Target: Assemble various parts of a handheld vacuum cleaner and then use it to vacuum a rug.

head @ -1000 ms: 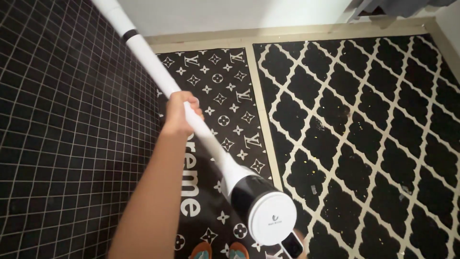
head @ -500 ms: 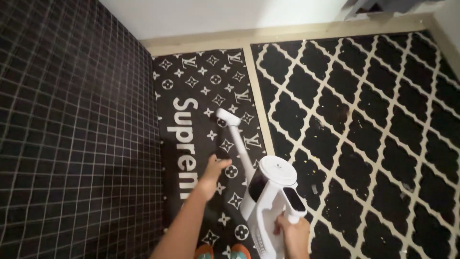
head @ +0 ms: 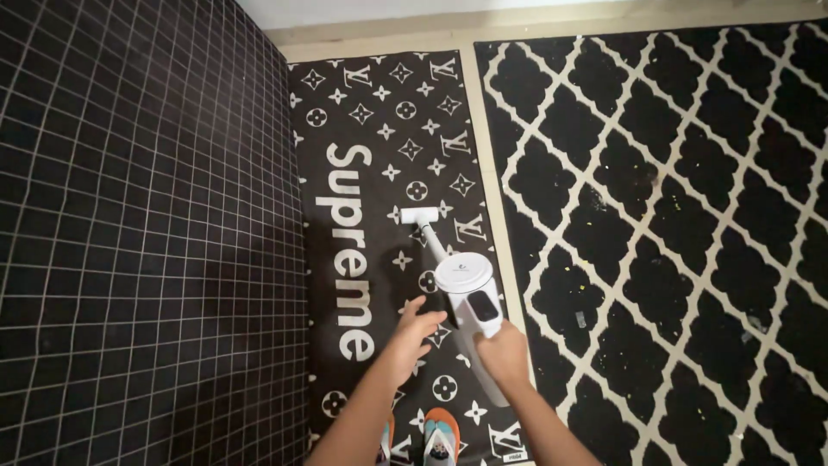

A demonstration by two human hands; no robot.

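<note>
Right hand (head: 503,355) is wrapped tight around the handle of a white cordless stick vacuum with a round glossy motor body (head: 467,289), gripping it just below the little dark screen on the back. The vacuum sits roughly at the centre of the shot, and its thin white tube runs off toward 11 o'clock down to a small white floor head (head: 419,216), which is sitting on the mat.

Left hand (head: 417,326) is at about 9 o'clock from the vacuum body, fingers spread and loose, holding nothing. It's just beside the body, but I can't tell if the fingertips actually touch it.

Under all that is a long black floor mat with a white flower-and-letter pattern and big white lettering down its left side (head: 379,147). At 6 o'clock, right at the bottom edge, you can see the person's feet in orange and teal sandals (head: 440,436) standing on that mat.

Over at 3 o'clock there's a black rug with a cream lattice pattern (head: 681,224), speckled with light crumbs and bits. At 9 o'clock, a black surface with a thin white grid (head: 138,233) fills the whole left side. A strip of beige floor (head: 492,173) shows between mat and rug.
</note>
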